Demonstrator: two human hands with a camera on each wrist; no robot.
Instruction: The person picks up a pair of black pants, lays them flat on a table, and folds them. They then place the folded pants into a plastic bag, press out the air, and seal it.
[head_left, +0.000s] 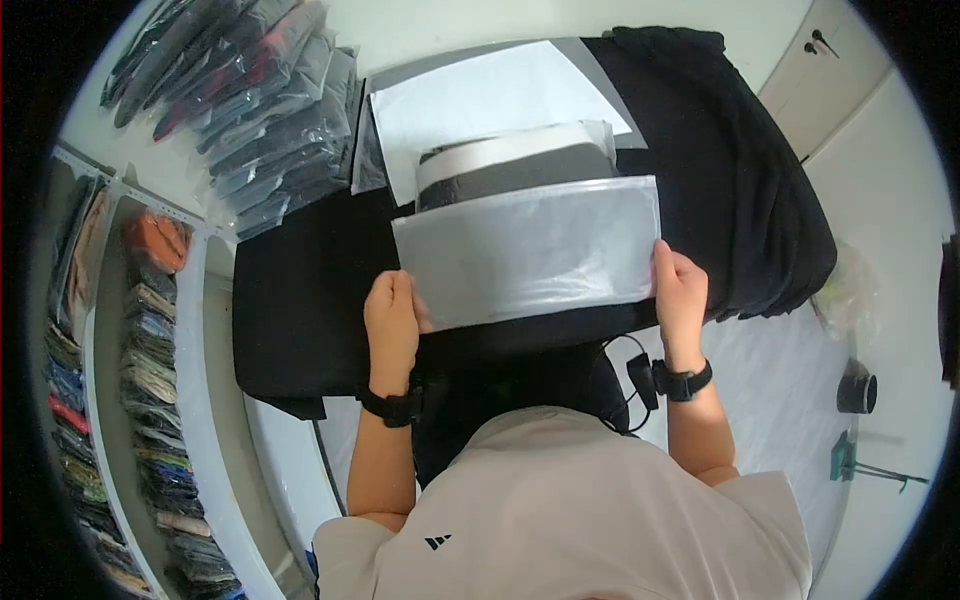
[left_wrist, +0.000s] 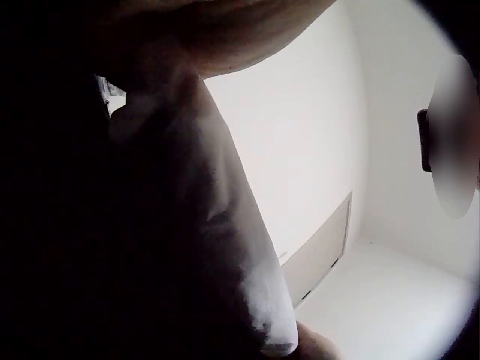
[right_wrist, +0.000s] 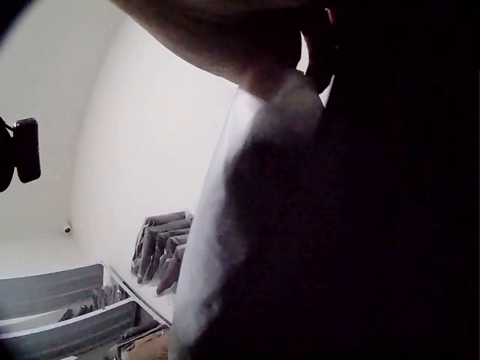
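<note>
A frosted plastic bag [head_left: 530,255] spans both hands in front of the body. My left hand [head_left: 393,312] grips its lower left corner, thumb on the near face. The right edge is pinched by my right hand [head_left: 681,292]. Just beyond the bag's top edge lies a folded grey and white garment [head_left: 515,172], its near part hidden behind the bag. Under the garment is a white sheet [head_left: 490,95]. Both wrist views are mostly dark; the bag's pale side [left_wrist: 262,292] shows in the left one, and its edge [right_wrist: 202,255] in the right.
A black cloth covers the table [head_left: 310,300], with grey plastic [head_left: 598,75] under the white sheet. Bagged garments [head_left: 275,110] hang at the back left. Shelves [head_left: 160,370] of folded clothes line the left side. A door [head_left: 830,60] stands at the far right.
</note>
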